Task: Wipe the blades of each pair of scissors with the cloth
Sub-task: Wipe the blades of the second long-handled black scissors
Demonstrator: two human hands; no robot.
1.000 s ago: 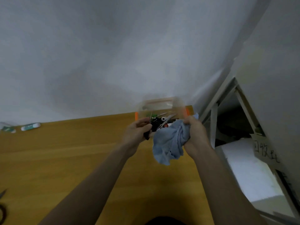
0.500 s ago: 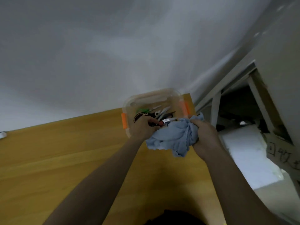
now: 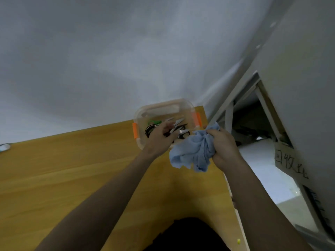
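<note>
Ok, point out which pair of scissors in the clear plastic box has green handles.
The green-handled scissors lie at the box's far left, just beyond the left hand. The other pairs there have black handles.

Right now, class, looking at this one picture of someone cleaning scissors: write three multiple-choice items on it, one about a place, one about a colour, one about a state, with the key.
1. Where does the clear box stand?
A. at the table's far right corner
B. on the floor
C. at the table's left end

2. What colour are the box's clips?
A. green
B. orange
C. black

3. What is the right hand doing?
A. lying flat on the table
B. gripping the blue cloth
C. hanging empty

Key: 1 A, the box sits by the wall at the wooden table's right end. 2 B, both side clips are orange. 3 B, its fingers bunch the cloth, while the left hand reaches in among the scissors.
</note>
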